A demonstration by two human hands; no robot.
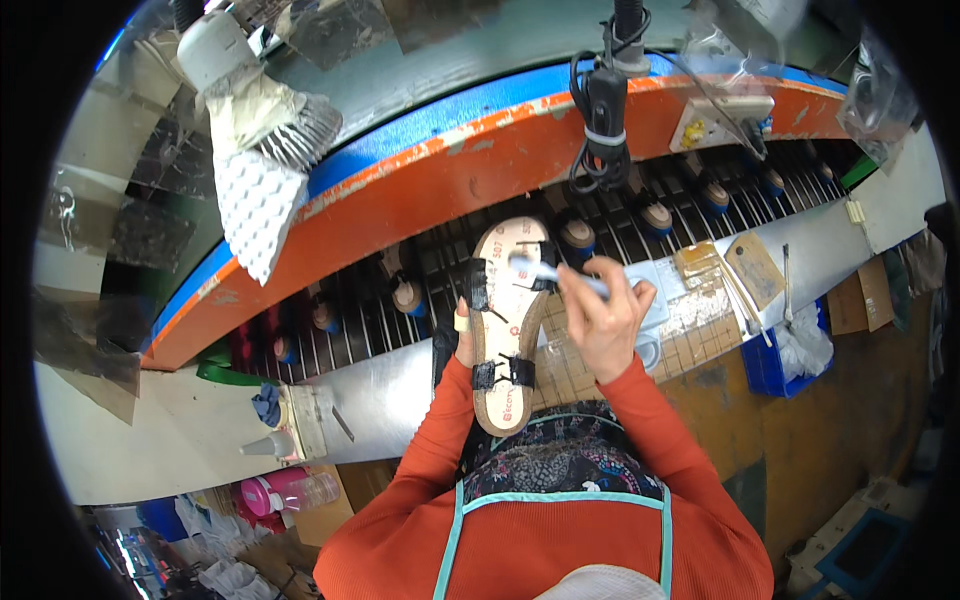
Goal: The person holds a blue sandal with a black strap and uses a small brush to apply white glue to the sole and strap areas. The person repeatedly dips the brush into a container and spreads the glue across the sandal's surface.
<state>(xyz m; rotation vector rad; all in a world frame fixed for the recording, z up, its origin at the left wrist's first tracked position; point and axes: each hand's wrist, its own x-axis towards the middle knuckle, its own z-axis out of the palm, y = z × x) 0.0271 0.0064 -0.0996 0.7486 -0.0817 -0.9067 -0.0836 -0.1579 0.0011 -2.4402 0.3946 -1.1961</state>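
My left hand (pixel 464 338) is closed around the left edge of an insole (pixel 498 335) held upright in front of me, most of its fingers hidden behind it. The insole is cream with red printing, a brown rim and black straps (pixel 484 376) at its sides, with loose strap ends on the face. Pinched in my right hand (pixel 606 312) is a small brush (pixel 545 270) with a pale handle. Its tip sits over the upper part of the insole; whether it touches is blurred. Beneath my right hand, a pale plastic container (pixel 650 290) stands on the taped work ledge.
Behind the insole runs a roller conveyor carrying several shoe lasts (pixel 577 234) under an orange guard (pixel 430 170). A cable with a black box (pixel 605 105) hangs above. A wrapped white lamp-like fixture (pixel 262 190) hangs at left. At right stands a blue bin (pixel 763 365) with plastic bags.
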